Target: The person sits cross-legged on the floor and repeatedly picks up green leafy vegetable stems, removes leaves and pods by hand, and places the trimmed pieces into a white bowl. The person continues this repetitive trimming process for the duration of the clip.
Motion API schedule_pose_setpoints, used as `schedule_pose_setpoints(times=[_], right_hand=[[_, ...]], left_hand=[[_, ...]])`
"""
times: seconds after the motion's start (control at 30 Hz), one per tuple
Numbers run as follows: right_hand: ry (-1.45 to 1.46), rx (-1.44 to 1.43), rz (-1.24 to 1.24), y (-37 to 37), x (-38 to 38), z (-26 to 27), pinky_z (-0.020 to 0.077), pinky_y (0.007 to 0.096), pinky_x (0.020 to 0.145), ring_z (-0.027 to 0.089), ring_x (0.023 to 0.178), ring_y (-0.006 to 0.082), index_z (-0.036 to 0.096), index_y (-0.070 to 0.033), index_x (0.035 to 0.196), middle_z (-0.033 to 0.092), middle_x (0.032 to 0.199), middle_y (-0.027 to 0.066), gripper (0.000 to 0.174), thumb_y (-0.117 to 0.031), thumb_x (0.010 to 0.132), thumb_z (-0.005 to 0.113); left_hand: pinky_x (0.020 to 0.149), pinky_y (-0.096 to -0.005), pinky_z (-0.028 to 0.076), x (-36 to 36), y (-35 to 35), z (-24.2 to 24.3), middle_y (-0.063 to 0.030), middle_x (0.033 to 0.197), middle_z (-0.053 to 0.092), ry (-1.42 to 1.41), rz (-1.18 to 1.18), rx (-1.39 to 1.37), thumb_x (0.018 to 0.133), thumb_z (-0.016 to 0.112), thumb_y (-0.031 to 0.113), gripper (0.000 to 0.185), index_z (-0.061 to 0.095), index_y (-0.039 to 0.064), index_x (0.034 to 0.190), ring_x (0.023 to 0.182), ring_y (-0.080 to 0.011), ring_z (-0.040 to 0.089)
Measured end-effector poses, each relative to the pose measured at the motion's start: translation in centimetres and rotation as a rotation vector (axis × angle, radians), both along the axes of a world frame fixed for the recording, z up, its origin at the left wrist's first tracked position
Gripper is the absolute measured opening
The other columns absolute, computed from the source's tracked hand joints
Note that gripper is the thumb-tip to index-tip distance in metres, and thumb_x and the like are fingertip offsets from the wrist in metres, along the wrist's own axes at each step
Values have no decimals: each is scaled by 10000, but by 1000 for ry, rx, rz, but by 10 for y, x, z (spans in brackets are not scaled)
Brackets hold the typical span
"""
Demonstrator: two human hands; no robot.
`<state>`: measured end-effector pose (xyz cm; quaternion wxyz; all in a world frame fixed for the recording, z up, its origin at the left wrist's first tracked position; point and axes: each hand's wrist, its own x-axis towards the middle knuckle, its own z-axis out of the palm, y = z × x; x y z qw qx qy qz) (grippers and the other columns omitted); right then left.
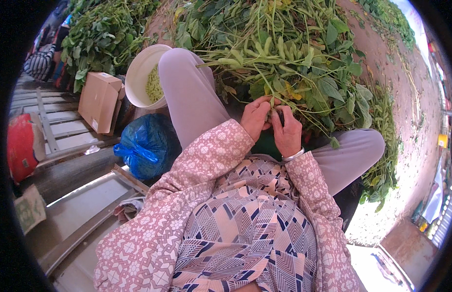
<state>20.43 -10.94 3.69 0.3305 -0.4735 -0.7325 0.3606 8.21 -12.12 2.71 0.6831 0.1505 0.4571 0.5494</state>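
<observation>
My left hand (255,116) and my right hand (288,133) meet in front of my lap, between my spread knees. Between the fingertips is a green soybean pod (272,102), gripped by my left hand, with my right fingers closed against its lower end. A small dark thing (281,117) shows at my right thumb and forefinger; I cannot tell what it is. Just beyond my hands lies a heap of cut soybean plants (247,62) with pods, leaves and stems. Beside my left knee stands a white plastic bucket (134,78) holding pale green shelled beans (154,85).
A tied blue plastic bag (144,146) sits left of my thigh, near a cardboard box (98,102). A red sack (23,146) lies farther left. More cut plants (102,36) are piled at the back left. Bare earth (412,120) extends to the right.
</observation>
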Motion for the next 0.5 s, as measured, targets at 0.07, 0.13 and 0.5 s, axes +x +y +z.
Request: schedule_pose_setpoints(times=[0.07, 0.13, 0.5], right_hand=[[-44, -3, -11, 3, 0, 2, 481, 419, 570, 611, 685, 396, 528, -50, 980, 610, 729, 201, 171, -187, 891, 581], [-101, 21, 21, 5, 0, 5, 481, 427, 567, 615, 684, 395, 529, -53, 978, 616, 735, 199, 186, -205, 888, 587], [-42, -20, -250, 35, 20, 43, 481, 316, 665, 605, 704, 179, 614, -5, 1004, 659, 846, 110, 219, -195, 908, 566]], left_hand=[[459, -191, 352, -5, 0, -4, -26, 869, 596, -124, -26, -17, 924, 454, 227, 285, 592, 32, 1081, 634, -73, 509], [457, -193, 360, -7, -1, -7, -28, 851, 588, -232, -18, -62, 906, 447, 192, 266, 589, 26, 1059, 624, -85, 506], [396, -202, 371, -93, -31, 51, -76, 811, 538, -574, 19, 111, 861, 529, 146, 262, 560, -35, 1047, 607, -124, 499]])
